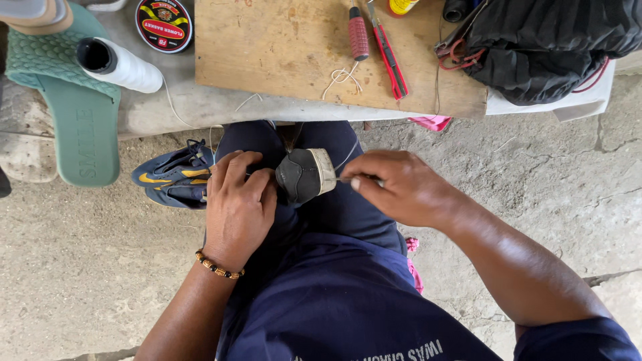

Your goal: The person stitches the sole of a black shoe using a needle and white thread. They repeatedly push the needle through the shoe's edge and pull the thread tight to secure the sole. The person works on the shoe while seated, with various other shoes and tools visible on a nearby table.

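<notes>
1. Head view showed my left hand (237, 204) wrapped over a dark shoe (304, 175) on my lap, its grip pressed shut on the upper so the sole end faced my other hand and stayed steady.
2. My right hand (401, 187) sat just beside the pale sole edge, fingers pinched together on a thin tool or needle too small to make out; a white thread (348, 155) ran from there.
3. The shoe looked matte black with a rough cream rim.
4. Near my knee lay a blue and yellow sneaker (175, 175) on the concrete floor.
5. On the desk (200, 110) rested a worn wooden board (287, 47), a white thread spool (120, 65) and a red-handled tool (390, 57), all within reach.
</notes>
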